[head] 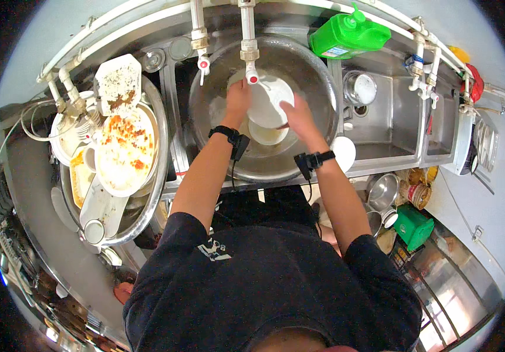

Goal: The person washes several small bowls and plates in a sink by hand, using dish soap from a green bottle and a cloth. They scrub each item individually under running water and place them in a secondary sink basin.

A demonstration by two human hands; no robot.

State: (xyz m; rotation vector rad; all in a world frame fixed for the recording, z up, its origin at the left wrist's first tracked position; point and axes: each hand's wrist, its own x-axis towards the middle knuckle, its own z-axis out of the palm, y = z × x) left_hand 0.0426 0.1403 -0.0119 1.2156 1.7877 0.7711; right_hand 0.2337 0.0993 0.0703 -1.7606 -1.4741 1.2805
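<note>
A white plate [270, 103] is held between my two hands under the tap [251, 72], above a large round metal basin [208, 149]. My left hand [237, 100] grips its left edge, while my right hand [297, 115] has the right edge, thumb on top. Water seems to fall onto the plate. Below it, another pale round dish [269, 134] lies in the basin. A white round dish [344, 154] rests by the basin's right rim, near my right forearm.
On the left, a metal tub [162, 132] holds food-stained dishes, forks and a cup. A green jug [349, 35] stands behind the basin. The sink [397, 132] at right contains a metal bowl [350, 88]. White pipes [124, 35] with taps cross the back.
</note>
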